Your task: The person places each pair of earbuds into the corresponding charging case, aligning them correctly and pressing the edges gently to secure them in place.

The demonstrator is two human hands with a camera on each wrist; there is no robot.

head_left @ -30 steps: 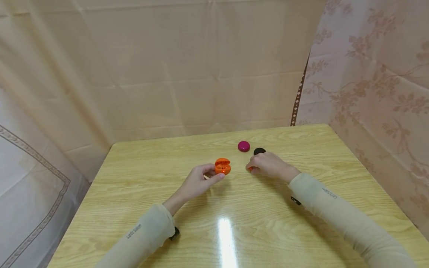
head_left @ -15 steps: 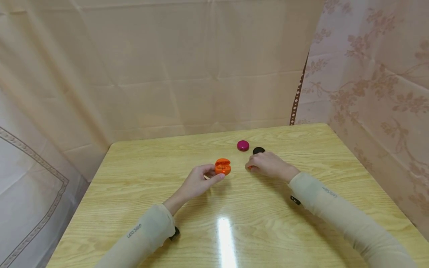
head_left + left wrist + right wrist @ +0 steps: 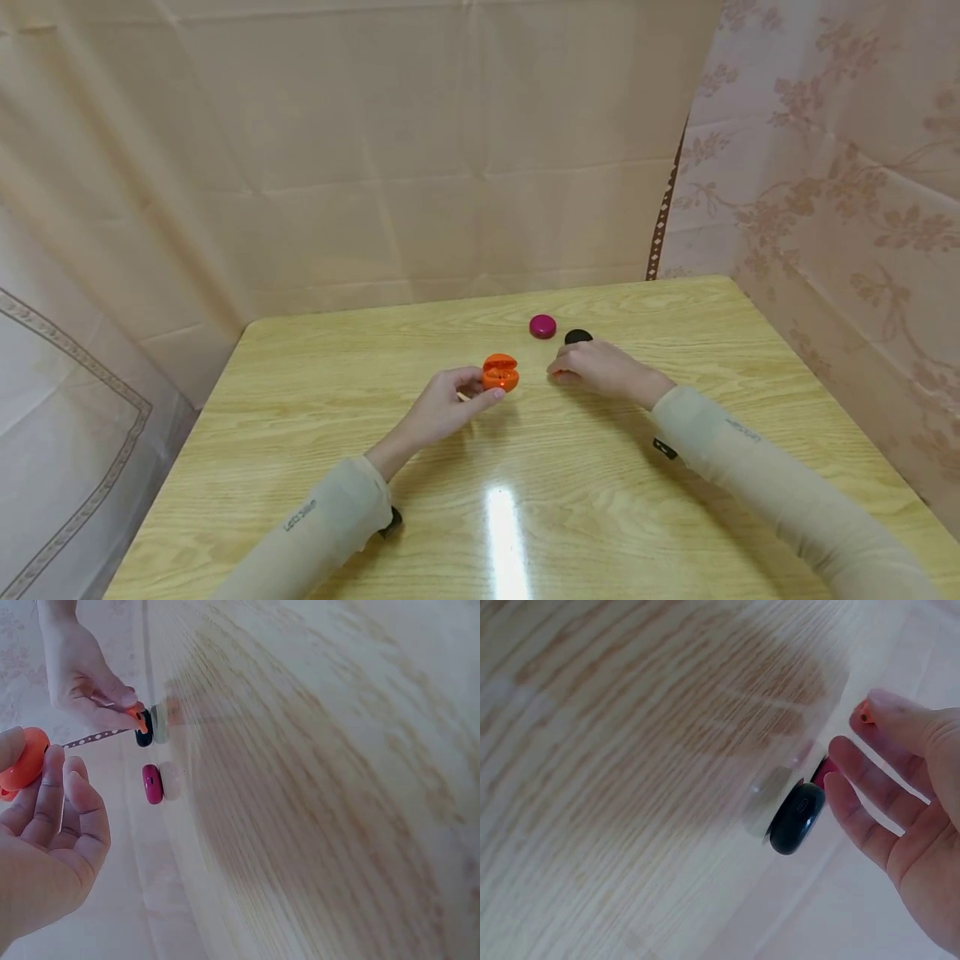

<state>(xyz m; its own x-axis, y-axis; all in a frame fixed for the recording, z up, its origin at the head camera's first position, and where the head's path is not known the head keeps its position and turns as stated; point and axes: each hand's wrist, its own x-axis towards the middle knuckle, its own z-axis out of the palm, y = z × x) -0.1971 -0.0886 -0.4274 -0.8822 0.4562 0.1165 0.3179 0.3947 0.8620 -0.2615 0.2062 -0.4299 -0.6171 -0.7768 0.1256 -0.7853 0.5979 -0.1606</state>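
My left hand holds an orange earbud case with its lid raised, the hollow facing me. In the left wrist view, thumb and fingertips grip that case at the left edge. Between the thumb and index finger of my right hand is a small orange earbud, mostly covered by the fingers in the head view. The right wrist view shows the earbud at the fingertips, the other fingers spread loosely. Just beyond the right hand lies a closed black case, partly hidden by it.
A closed magenta case lies on the wooden table, left of the black one. Beige curtains hang behind the table's far edge, with a flowered cloth at the right.
The left hand and open orange case stay nearly still. The right hand's fingertips shift slightly, and less orange of the earbud shows between them in the head view.
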